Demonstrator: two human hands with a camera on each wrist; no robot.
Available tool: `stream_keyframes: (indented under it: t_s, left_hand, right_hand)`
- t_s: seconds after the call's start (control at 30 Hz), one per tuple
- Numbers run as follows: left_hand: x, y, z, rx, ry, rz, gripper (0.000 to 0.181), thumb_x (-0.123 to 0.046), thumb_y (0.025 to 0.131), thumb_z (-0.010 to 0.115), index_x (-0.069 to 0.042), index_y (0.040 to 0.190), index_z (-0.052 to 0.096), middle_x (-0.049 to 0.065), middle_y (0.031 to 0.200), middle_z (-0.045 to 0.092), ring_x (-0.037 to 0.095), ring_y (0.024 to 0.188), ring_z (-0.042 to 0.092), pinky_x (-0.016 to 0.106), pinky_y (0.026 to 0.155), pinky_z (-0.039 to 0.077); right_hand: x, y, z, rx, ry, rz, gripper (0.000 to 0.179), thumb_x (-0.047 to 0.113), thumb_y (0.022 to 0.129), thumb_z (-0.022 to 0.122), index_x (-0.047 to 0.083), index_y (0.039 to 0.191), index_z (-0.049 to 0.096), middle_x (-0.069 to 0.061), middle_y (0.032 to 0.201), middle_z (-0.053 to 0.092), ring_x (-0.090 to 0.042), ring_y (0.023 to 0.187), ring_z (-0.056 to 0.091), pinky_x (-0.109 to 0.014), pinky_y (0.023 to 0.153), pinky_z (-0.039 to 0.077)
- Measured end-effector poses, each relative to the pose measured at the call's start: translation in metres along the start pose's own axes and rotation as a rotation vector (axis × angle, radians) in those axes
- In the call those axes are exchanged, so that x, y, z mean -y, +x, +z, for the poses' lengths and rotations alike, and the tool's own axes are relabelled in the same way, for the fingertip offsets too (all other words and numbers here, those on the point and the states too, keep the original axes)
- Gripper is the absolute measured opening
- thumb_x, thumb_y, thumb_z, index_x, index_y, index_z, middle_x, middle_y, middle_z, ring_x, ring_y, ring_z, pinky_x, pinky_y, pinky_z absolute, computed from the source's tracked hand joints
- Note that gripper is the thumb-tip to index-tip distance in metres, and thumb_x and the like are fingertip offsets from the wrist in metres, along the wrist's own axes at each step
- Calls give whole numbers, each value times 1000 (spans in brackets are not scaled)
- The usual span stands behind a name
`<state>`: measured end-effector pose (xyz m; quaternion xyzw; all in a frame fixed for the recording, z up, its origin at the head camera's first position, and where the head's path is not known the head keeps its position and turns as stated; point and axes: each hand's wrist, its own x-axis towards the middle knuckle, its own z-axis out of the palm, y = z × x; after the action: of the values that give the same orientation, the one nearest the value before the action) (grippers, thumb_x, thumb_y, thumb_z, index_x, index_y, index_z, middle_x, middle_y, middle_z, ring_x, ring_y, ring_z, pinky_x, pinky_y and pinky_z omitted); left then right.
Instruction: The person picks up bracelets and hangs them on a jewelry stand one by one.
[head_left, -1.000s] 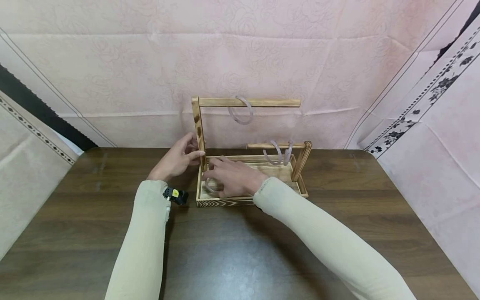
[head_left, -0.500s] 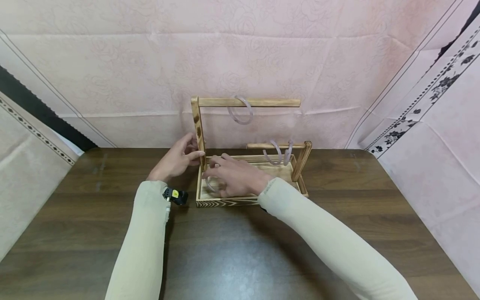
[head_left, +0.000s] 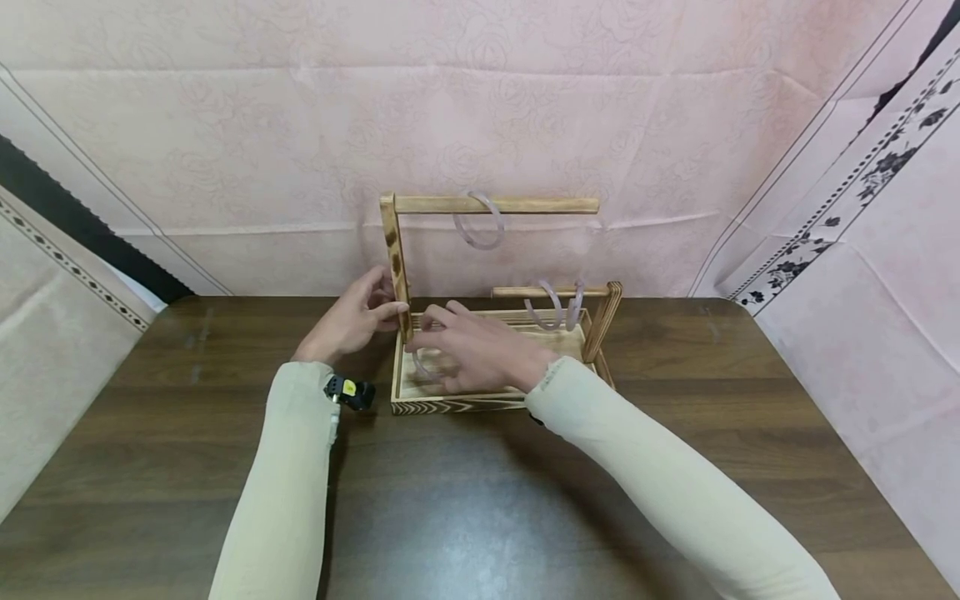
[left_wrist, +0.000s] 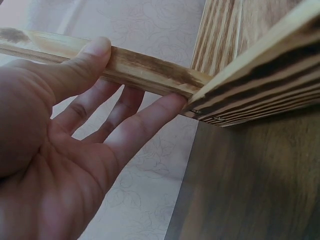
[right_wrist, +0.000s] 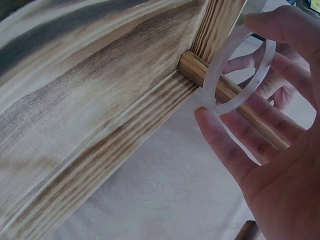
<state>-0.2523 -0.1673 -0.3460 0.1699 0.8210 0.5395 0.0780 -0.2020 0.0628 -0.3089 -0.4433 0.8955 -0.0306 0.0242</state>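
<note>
A wooden stand has a shallow tray point(head_left: 450, 406) as its base, with a tall post point(head_left: 395, 250) at its left end. My left hand point(head_left: 348, 318) grips this post low down, thumb on one face and fingers on the other, as the left wrist view shows. Over the tray's left part, my right hand point(head_left: 483, 354) holds a translucent ring point(right_wrist: 214, 80) between thumb and fingertip. In the right wrist view the ring overlaps the post near its foot. Other fingers of that hand lie spread behind the ring.
One ring point(head_left: 498, 223) hangs on the upper bar point(head_left: 547, 205). Two more rings point(head_left: 558, 308) hang on the lower bar point(head_left: 513, 292), carried by a short post point(head_left: 602, 325) at the right. The stand is on a dark wooden table point(head_left: 420, 500), before a pink cloth point(head_left: 300, 150).
My right hand has shifted slightly right and away from me, its fingers lifting a little, and the ring has tilted with it. The left hand keeps its grip on the post.
</note>
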Motion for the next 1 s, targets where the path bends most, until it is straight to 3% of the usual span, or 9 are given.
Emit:
stream_keyframes:
  t_s: [0.27, 0.7, 1.0]
  left_hand:
    - [-2, 0, 0, -7, 20, -5, 27, -9, 105, 55, -7, 130, 44, 18, 124, 52, 34, 125, 57, 58, 102, 56]
    - [-2, -2, 1, -5, 19, -2, 28, -8, 104, 56, -4, 130, 44, 19, 123, 52, 35, 124, 57, 54, 100, 58]
    - [-3, -2, 1, -4, 18, 0, 27, -8, 104, 55, -4, 129, 45, 19, 124, 51, 35, 124, 57, 55, 101, 57]
  right_hand:
    - [-3, -7, -2, -43, -22, -31, 66, 33, 82, 83, 31, 143, 58, -1, 146, 49, -19, 120, 49, -26, 80, 54]
    - [1, -18, -3, -195, -53, -141, 56, 34, 84, 81, 28, 137, 63, 0, 137, 56, -22, 120, 54, -32, 89, 57]
    - [4, -24, -7, -235, -38, -143, 58, 32, 83, 81, 28, 137, 63, 0, 139, 54, -22, 122, 53, -29, 78, 58]
